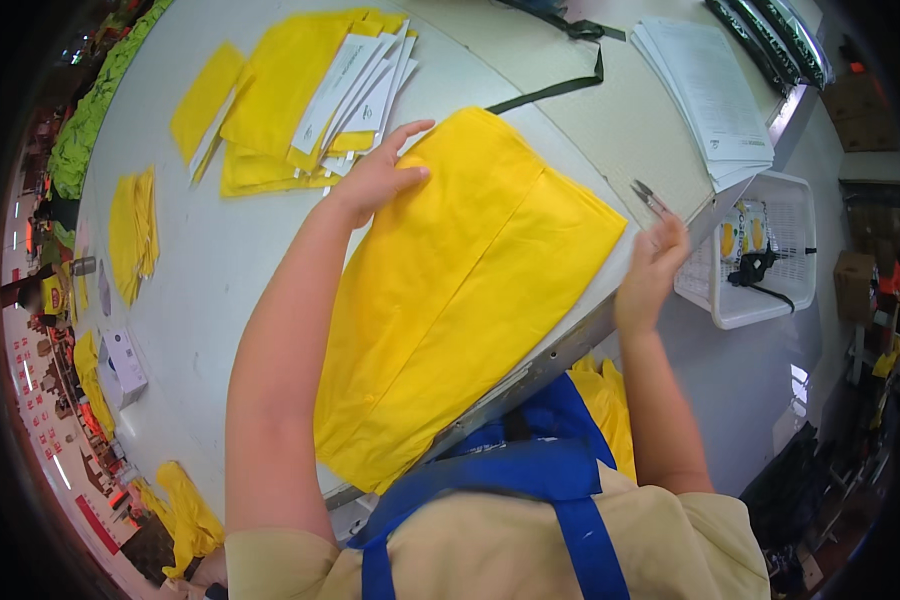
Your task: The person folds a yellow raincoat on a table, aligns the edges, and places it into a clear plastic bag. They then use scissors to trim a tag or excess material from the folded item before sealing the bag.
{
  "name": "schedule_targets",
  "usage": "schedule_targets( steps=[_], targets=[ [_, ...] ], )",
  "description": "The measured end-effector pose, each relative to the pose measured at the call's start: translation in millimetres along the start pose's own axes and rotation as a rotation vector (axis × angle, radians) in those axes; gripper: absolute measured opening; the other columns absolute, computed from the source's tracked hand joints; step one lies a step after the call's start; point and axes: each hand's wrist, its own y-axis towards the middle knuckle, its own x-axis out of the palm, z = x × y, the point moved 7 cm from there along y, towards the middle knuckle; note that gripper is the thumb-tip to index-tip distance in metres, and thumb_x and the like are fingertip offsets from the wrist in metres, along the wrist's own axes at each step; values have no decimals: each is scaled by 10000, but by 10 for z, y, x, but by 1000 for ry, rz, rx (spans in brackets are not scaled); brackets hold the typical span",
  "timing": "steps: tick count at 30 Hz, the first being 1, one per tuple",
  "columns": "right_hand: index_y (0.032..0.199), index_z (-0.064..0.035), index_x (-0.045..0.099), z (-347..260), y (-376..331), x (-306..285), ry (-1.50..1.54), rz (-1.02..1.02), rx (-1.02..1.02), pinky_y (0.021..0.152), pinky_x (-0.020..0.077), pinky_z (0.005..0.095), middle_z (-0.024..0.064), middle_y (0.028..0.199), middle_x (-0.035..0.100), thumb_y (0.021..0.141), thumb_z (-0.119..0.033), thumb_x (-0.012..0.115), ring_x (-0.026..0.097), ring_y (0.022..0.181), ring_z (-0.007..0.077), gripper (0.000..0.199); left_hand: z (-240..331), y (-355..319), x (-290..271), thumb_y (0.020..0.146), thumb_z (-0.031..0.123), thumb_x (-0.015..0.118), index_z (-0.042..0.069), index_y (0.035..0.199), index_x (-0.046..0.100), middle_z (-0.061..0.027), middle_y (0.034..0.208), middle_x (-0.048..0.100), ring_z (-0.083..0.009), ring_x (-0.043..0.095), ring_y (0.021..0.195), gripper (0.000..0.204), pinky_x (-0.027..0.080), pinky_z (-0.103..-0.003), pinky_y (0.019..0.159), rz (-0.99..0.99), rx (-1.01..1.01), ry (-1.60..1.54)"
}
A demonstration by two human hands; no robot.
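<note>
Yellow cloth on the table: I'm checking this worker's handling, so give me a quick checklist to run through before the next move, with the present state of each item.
1. Left hand flat on the yellow cloth, at its far corner: ok.
2. Cloth fully on the table: not ok, its near end reaches over the edge.
3. Right hand on the cloth: not ok, it is off the cloth at the table's right edge.
4. Snips in the right hand's grip: cannot tell, they show just beyond the fingertips.
5. Cloth free of the stack of yellow pieces and white slips: ok, a gap shows between them.
</note>
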Motion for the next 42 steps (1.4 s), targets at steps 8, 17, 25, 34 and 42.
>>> schedule_targets(
  steps=[8,17,25,34,42],
  targets=[
    [1322,-19,444,200,-598,473,232,-450,305,1010,378,298,114,1342,473,807,1,635,466,1217,204,550,30,-14,61,808,-45,550,71,1234,572,-53,1153,584,-109,588,935,441,487,-251,834,-130,-131,-7],
    [1093,-14,633,-649,-608,182,-386,-803,374,919,424,306,159,1255,546,759,-62,688,548,1100,240,342,727,-988,-45,707,42,671,40,1055,662,-108,1086,615,-236,574,1024,348,447,-317,905,-69,160,635],
    [1005,-25,606,-341,-549,365,287,-816,406,802,435,241,31,975,610,857,-132,639,570,901,145,186,888,-803,-127,715,113,675,34,776,609,-29,880,606,-147,572,928,120,426,-267,830,-356,197,636],
    [1075,-25,528,102,-360,564,-480,-396,-47,871,429,357,143,1051,561,875,-149,628,535,1001,248,255,-40,378,-119,799,107,673,98,927,607,13,926,586,-90,537,886,144,442,-225,814,-204,38,117],
    [1359,-75,398,-933,720,1097,-149,-465,-215,792,452,325,109,835,566,863,-73,598,554,798,227,535,-154,-954,-204,798,128,676,48,1321,433,-179,1372,416,-351,373,1286,582,304,-412,1074,609,542,632]
  ],
)
